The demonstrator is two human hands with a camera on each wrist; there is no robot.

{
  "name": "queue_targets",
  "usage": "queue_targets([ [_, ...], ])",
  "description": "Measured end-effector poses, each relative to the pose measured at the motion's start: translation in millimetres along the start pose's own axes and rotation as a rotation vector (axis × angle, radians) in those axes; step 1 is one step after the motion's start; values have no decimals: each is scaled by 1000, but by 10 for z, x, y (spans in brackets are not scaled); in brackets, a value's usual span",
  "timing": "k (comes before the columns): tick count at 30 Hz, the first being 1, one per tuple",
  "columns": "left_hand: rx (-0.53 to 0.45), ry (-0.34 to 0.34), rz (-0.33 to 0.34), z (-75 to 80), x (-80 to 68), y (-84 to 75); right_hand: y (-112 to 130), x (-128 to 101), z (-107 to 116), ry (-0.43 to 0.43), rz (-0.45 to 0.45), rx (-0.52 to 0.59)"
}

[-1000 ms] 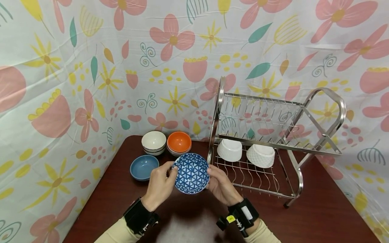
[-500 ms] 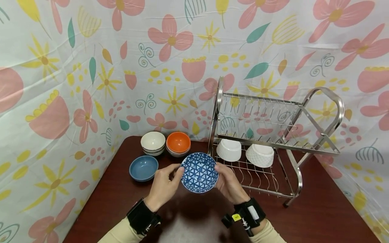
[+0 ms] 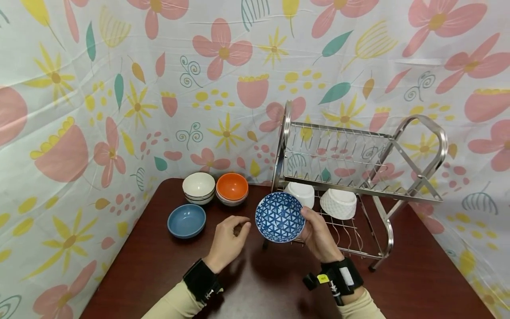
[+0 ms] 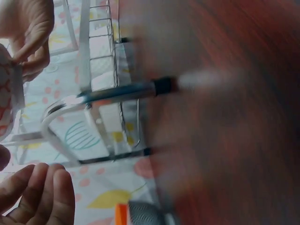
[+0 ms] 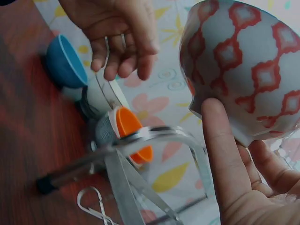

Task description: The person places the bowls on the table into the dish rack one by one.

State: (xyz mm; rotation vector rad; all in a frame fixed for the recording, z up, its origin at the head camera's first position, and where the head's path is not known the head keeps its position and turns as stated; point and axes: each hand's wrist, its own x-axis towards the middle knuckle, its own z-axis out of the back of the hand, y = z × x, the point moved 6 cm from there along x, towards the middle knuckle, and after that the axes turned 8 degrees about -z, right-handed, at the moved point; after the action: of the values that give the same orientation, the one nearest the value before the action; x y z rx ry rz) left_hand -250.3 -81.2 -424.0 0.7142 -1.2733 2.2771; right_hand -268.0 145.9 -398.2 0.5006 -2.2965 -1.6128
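A bowl (image 3: 280,217) with a blue-and-white triangle pattern inside is held up over the table by my right hand (image 3: 320,237), thumb on its rim. In the right wrist view the bowl (image 5: 239,61) shows a white outside with red shapes, with fingers under it by the foot. My left hand (image 3: 229,241) hovers apart to the left of the bowl, fingers loosely bent, holding nothing. Behind the bowl stands a two-tier metal dish rack (image 3: 342,186). Its lower tier bears a white bowl (image 3: 300,194) and a textured white bowl (image 3: 338,204), both upside down.
At the back left sit stacked white bowls (image 3: 199,185), and beside them an orange bowl (image 3: 232,186) on top of other bowls. A shallow blue bowl (image 3: 186,220) lies in front of the white stack on the dark red table (image 3: 135,266). Flowered cloth (image 3: 223,133) hangs behind.
Both hands held the patterned bowl before. My left hand has let go, and my right hand has carried the bowl rightward and slightly up, toward the rack.
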Motion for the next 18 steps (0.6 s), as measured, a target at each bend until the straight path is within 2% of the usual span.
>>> queue_targets([
  [5, -61, 50, 63, -218, -14, 47, 40, -16, 100, -62, 16, -23],
  [12, -149, 49, 83, -453, 12, 100, 49, -29, 213, -196, 24, -36],
  [18, -188, 55, 108, -598, 26, 88, 87, -55, 297, -268, 36, -93],
])
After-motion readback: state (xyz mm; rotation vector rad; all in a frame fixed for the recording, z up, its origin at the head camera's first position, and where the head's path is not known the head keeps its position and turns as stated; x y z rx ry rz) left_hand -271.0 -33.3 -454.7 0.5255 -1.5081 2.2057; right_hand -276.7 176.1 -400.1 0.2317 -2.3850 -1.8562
